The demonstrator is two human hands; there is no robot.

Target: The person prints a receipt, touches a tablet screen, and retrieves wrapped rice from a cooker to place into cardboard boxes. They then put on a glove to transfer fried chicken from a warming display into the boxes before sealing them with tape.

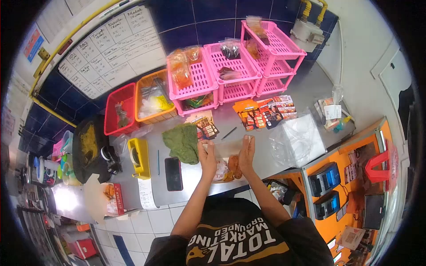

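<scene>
Both my hands are raised over the front edge of the metal counter (pixel 195 175). My left hand (pixel 207 156) and my right hand (pixel 246 153) hold the two sides of an upright cardboard flap of an open food box, with fingers closed on it. Between my wrists, pieces of fried food (pixel 234 166) and a white printed wrapper (pixel 220 168) show in the box. A green cloth (pixel 182 142) lies to the left of my left hand. Behind the flap is a dark pen (pixel 229 133).
A black phone (pixel 173 174), a yellow tape dispenser (pixel 139 158) and an open red food box (pixel 116 199) are on the left. Plastic bags (pixel 304 139) lie at right. Leaflets (pixel 255 116) and pink racks (pixel 191 80) stand behind.
</scene>
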